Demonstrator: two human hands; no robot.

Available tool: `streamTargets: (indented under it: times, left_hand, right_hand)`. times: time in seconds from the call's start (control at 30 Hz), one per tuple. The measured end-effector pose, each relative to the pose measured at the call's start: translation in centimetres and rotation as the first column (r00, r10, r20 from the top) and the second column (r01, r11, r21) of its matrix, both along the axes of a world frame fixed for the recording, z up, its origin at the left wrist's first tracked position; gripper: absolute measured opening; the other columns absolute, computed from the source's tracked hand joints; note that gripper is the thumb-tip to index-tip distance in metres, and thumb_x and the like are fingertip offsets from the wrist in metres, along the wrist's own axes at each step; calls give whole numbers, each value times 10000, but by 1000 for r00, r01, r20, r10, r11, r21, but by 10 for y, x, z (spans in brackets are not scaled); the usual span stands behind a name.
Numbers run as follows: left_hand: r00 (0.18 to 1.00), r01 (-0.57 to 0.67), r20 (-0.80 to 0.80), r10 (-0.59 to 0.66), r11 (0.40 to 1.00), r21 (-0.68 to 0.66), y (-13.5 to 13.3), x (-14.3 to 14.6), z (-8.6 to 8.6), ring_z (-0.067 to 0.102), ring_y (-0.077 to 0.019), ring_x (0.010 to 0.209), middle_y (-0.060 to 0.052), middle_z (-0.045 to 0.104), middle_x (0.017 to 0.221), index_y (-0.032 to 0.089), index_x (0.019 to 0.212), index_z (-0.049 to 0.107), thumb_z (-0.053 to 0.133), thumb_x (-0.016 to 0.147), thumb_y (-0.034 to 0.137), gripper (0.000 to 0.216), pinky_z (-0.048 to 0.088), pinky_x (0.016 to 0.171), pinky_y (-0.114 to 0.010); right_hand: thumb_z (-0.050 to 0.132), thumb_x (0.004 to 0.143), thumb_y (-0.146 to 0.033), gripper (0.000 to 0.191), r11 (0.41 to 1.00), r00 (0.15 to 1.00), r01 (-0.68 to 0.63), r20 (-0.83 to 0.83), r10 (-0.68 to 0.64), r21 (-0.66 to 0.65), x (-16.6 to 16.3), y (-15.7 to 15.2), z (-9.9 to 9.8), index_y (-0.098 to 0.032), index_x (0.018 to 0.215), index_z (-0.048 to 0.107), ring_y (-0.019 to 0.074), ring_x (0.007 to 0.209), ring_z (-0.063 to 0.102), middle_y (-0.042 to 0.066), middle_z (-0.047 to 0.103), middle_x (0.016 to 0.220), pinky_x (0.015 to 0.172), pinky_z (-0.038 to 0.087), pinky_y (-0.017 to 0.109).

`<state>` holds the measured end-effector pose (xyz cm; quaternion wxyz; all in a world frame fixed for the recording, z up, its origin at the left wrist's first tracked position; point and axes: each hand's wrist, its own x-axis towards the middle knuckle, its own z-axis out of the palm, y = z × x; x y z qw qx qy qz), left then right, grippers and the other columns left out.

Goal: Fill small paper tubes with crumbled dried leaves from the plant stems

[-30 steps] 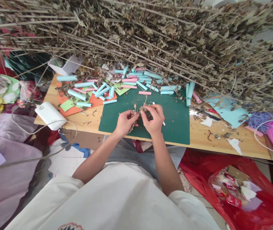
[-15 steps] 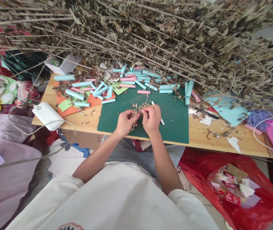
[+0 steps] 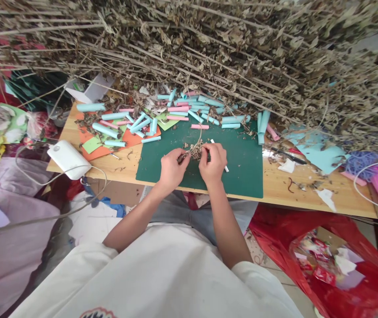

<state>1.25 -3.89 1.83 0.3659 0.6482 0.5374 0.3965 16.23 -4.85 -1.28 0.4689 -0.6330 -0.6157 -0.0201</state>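
My left hand [image 3: 171, 169] and my right hand [image 3: 213, 162] meet over a green cutting mat [image 3: 242, 168], both pinched on a small clump of dried stems and leaves [image 3: 194, 151]. A thin white stick [image 3: 225, 168] shows past my right hand on the mat; whether the hand holds it I cannot tell. Several rolled blue and pink paper tubes [image 3: 175, 112] lie scattered just beyond the mat.
A great heap of dried branches [image 3: 208, 53] covers the back of the wooden table [image 3: 295, 194]. A white device with a cable [image 3: 65, 159] sits at the left edge. Orange paper [image 3: 91, 149], light blue paper [image 3: 321, 157] and a pen [image 3: 286, 155] lie around. A red bag [image 3: 328, 260] sits below.
My hands have shifted slightly on the dried clump, both lifting a little toward the far side of the mat. Nothing else moved.
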Motion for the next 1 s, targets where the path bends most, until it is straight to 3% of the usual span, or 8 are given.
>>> streamTargets:
  times: [0.1, 0.23, 0.33, 0.43, 0.53, 0.73, 0.87, 1.0]
  left_hand:
    - [978, 44, -207, -14, 989, 143, 5, -3, -5, 600, -195, 854, -78, 662, 901, 194, 949, 691, 543, 902, 227, 158, 449, 800, -277]
    - [932, 124, -358, -50, 974, 187, 8, -4, -13, 597, -232, 991, -124, 662, 1009, 183, 1118, 674, 464, 948, 217, 273, 455, 911, -329]
    - [921, 172, -380, -87, 966, 194, 8, -4, -15, 590, -243, 1032, -133, 660, 1064, 179, 1229, 633, 482, 944, 222, 326, 453, 954, -354]
    - [935, 181, -334, -117, 969, 169, 9, -4, -12, 596, -256, 1034, -137, 663, 1101, 159, 1348, 546, 599, 886, 251, 474, 469, 944, -364]
    - [950, 163, -286, -123, 980, 118, 11, -6, -9, 613, -236, 951, -113, 681, 1049, 164, 1391, 502, 639, 856, 235, 557, 495, 877, -339]
    - [878, 270, -457, -144, 937, 224, 11, -7, -11, 571, -245, 927, -132, 677, 1008, 109, 1390, 494, 433, 946, 169, 452, 486, 851, -375]
    - [822, 359, -545, -163, 891, 276, 9, -5, -15, 555, -243, 906, -149, 667, 998, 63, 1420, 446, 313, 973, 145, 474, 472, 843, -384]
    - [839, 350, -514, -181, 902, 253, 9, -5, -16, 551, -234, 910, -135, 669, 982, 77, 1456, 406, 321, 979, 163, 492, 461, 858, -383]
  right_hand:
    - [473, 943, -248, 212, 1000, 1000, -11, 0, 11, -12, -1, -2, 1, -208, 1107, 602, 213, 911, 630, 89, 670, 966, 839, 461, 376]
    - [496, 937, -289, 349, 993, 990, -121, 65, 121, -16, -1, -3, 3, -226, 1273, 565, 233, 1003, 621, 115, 666, 1081, 876, 488, 404]
    - [506, 950, -283, 267, 983, 977, -176, 111, 180, -46, 0, -1, 0, -246, 1173, 648, 216, 980, 624, 89, 683, 1039, 868, 497, 386]
    - [518, 954, -245, 192, 985, 982, -170, 82, 169, 10, 1, 1, -4, -233, 1021, 698, 194, 900, 630, 70, 699, 942, 838, 505, 362]
    - [537, 943, -232, 197, 981, 983, -185, 35, 183, 62, 1, 0, -4, -219, 1076, 681, 205, 935, 630, 86, 691, 977, 858, 518, 365]
    - [528, 947, -249, 347, 964, 961, -267, 68, 267, -11, 0, 1, 1, -258, 1286, 597, 223, 1004, 617, 97, 661, 1071, 889, 523, 390]
    - [513, 953, -251, 314, 956, 955, -291, 59, 292, -34, 1, 1, -2, -256, 1248, 621, 220, 994, 630, 93, 682, 1058, 884, 528, 393]
    - [488, 962, -243, 272, 953, 952, -300, 62, 301, -33, 1, 0, -3, -237, 1177, 654, 212, 976, 644, 92, 699, 1041, 863, 542, 384]
